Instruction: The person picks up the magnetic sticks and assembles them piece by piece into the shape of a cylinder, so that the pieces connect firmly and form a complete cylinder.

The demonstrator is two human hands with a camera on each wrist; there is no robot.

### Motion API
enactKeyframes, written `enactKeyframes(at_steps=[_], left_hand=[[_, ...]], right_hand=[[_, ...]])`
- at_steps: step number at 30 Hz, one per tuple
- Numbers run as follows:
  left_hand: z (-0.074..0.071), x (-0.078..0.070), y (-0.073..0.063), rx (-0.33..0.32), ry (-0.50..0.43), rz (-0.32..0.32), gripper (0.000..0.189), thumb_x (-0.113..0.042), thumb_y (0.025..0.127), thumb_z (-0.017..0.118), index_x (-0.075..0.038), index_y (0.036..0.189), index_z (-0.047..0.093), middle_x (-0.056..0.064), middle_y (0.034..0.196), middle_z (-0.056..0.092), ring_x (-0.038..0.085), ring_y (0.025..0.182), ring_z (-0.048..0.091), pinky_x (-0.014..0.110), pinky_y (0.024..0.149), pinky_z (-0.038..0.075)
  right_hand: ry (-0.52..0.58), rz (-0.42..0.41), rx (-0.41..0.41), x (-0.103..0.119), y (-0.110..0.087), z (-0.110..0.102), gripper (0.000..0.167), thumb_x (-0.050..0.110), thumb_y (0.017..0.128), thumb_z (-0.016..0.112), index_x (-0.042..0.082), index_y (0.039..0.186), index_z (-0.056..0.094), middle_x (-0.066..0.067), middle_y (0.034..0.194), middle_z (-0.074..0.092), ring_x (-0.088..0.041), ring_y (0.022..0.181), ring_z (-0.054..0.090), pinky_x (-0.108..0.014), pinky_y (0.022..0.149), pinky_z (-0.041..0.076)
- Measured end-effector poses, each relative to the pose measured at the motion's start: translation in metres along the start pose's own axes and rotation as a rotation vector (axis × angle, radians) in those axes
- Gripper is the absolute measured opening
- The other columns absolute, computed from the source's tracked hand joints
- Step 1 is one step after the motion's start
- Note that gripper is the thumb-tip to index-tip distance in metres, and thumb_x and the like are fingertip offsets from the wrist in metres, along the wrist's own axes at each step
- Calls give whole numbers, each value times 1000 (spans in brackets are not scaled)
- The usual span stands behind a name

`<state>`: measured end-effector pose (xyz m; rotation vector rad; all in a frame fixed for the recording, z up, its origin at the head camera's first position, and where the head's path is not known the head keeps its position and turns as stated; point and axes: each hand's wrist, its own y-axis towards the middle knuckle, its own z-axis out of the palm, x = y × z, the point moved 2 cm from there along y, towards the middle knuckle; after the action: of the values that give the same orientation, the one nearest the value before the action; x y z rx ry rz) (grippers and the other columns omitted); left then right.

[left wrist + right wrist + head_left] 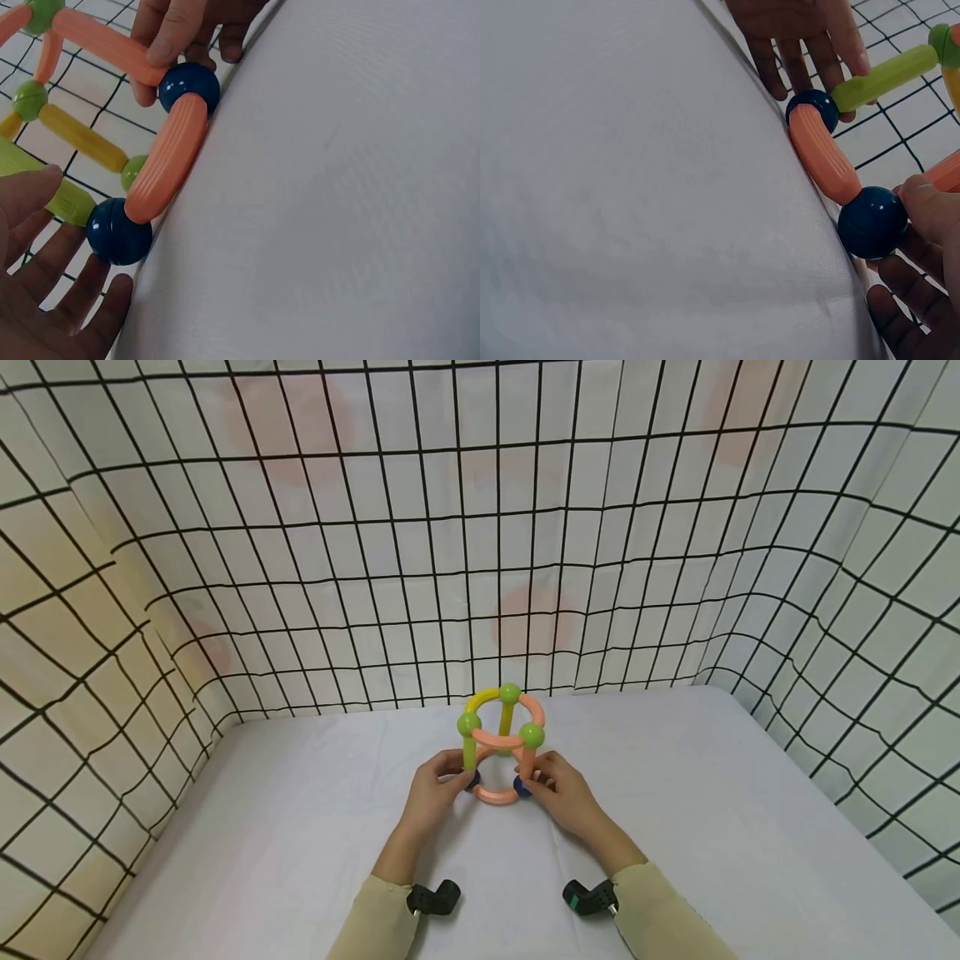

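Observation:
A frame of coloured rods and balls, like a magnetic building toy, stands upright on the table. Three light green balls (532, 735) join curved rods in its top ring, one a yellow curved rod (482, 699). Below, a curved salmon rod (171, 161) links two dark blue balls (120, 232). My left hand (435, 789) pinches the upright light green rod (469, 753) just above the left blue ball. Opposite it, my right hand (567, 793) pinches the upright salmon rod (528, 763) near the right blue ball (872, 223). Fingers partly hide both lower joints.
A white cloth covers the table (300, 827). Black grid netting (420, 552) over pale cloth rises at the back and both sides. Each wrist wears a small black camera (435, 897).

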<state>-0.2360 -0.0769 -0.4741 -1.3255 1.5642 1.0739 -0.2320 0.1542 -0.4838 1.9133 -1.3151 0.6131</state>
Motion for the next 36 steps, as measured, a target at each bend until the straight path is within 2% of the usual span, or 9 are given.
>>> enactKeyframes(at_steps=[8, 15, 22, 31, 36], left_hand=[[2, 1, 0, 16, 29, -13, 27, -18, 92, 70, -16, 120, 71, 4, 109, 71, 19, 107, 62, 35, 89, 49], [3, -1, 0, 35, 20, -39, 25, -16, 94, 69, -10, 118, 70, 10, 105, 69, 17, 96, 64, 29, 76, 59], [2, -1, -1, 74, 20, -37, 26, -14, 95, 67, -7, 119, 69, 11, 106, 70, 15, 93, 66, 29, 75, 60], [-1, 2, -2, 101, 16, -70, 26, -14, 96, 66, -8, 121, 69, 11, 108, 69, 16, 94, 67, 31, 78, 60], [-2, 2, -2, 118, 23, -51, 27, -15, 96, 66, -7, 121, 69, 11, 108, 69, 15, 94, 65, 31, 78, 60]], right_hand=[[-16, 5, -11, -2, 1, -3, 18, 18, 96, 67, 19, 113, 72, 0, 107, 62, -12, 86, 56, -23, 72, 49], [-49, -18, -25, -3, 1, -4, 13, 18, 95, 68, 17, 107, 73, 0, 103, 62, -10, 82, 54, -22, 70, 46], [-99, -48, -27, -3, 2, -3, 12, 20, 96, 67, 14, 106, 71, -1, 103, 62, -9, 79, 53, -22, 68, 45], [-112, -86, -46, -3, 1, -1, 12, 22, 95, 68, 13, 103, 71, -1, 100, 62, -6, 77, 53, -21, 67, 46], [-98, -71, -47, -1, 0, -2, 13, 21, 94, 69, 13, 104, 71, -1, 98, 62, -7, 76, 53, -22, 65, 45]])
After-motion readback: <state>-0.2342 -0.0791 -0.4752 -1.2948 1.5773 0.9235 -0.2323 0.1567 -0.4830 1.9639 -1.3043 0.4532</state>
